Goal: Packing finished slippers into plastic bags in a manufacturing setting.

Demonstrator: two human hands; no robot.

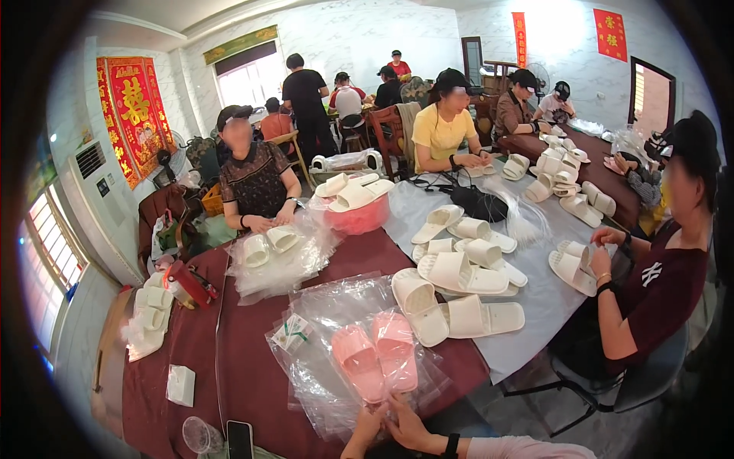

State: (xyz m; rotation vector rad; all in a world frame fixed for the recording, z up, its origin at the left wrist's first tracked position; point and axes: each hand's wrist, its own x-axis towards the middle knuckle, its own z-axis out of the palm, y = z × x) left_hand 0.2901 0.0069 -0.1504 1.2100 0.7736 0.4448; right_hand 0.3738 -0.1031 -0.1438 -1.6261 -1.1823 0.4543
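A pair of pink slippers lies side by side with plastic sheen over it, apparently inside a clear plastic bag near the front of the table. Just below the heels, my left hand is closed on the bag's near edge. Close beside it, my right hand pinches the same edge, its fingertips by the heel of the right slipper. The fingertips are small in view and partly lost in the film. More flat clear bags lie under the pair, with a white and green card at their left.
White slippers are heaped beyond the pink pair. A phone, plastic cup and white box stand at the near left. Co-workers sit across the table and at the right, handling white slippers. A pink bundle carries more slippers.
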